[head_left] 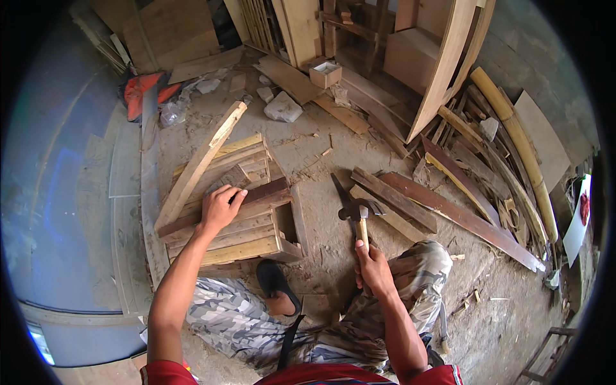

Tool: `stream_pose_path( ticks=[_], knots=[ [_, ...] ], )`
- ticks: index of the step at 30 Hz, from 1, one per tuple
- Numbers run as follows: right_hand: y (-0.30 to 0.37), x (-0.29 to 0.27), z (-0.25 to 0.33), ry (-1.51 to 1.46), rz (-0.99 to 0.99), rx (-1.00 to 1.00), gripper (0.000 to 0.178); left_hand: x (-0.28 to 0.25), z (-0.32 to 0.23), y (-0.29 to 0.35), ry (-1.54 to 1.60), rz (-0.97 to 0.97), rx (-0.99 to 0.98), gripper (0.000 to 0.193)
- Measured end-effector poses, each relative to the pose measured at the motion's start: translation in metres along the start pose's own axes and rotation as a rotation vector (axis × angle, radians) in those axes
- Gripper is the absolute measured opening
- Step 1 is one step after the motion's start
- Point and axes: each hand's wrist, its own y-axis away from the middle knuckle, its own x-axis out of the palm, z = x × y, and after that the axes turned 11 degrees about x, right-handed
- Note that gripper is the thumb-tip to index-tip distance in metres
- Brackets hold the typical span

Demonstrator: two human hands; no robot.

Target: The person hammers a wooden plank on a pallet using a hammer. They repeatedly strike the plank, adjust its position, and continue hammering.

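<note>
My right hand [375, 267] is wrapped round the pale wooden handle of a claw hammer [362, 226], its metal head pointing away from me above the floor. On the left, my left hand [221, 206] is closed, fingers curled together, over a dark wooden strip [266, 190]. Whatever its fingertips pinch is too small to make out. That strip lies across a low slatted wooden frame [240, 246] in front of me. A longer pale batten [204, 160] slants across the frame's left side, and a short wood block [232, 178] lies just beyond my left hand.
Several loose boards [449, 208] lie right of the hammer. Scrap wood and a bamboo pole [513, 144] lean at the right wall. Farther off are a stone chunk [282, 108], a small box [325, 74] and a tall wooden cabinet [443, 70]. A blue-grey panel [70, 186] borders the left.
</note>
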Motion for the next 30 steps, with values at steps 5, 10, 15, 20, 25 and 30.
stream_pose_path(
  ticks=[5, 10, 15, 20, 25, 30],
  knots=[
    [-0.004, -0.002, -0.006, 0.029, -0.009, -0.005, 0.062, 0.000, 0.003, -0.005, 0.016, 0.038, -0.025, 0.033],
    [-0.006, -0.003, -0.006, 0.045, -0.013, 0.017, 0.062, -0.001, 0.006, -0.005, 0.015, 0.028, -0.029, 0.037],
    [-0.001, -0.002, -0.002, 0.056, -0.002, 0.023, 0.061, -0.004, 0.007, -0.006, -0.048, 0.027, -0.009, 0.042],
    [0.004, -0.004, 0.004, 0.069, 0.022, 0.035, 0.059, 0.001, 0.009, -0.008, -0.117, -0.017, 0.028, 0.041],
    [0.001, -0.003, 0.003, 0.078, 0.025, 0.055, 0.056, 0.002, 0.007, -0.005, -0.191, -0.027, 0.016, 0.038],
    [0.002, -0.003, 0.004, 0.070, 0.022, 0.062, 0.056, 0.006, -0.004, -0.001, -0.324, -0.016, -0.033, 0.028]
  ],
)
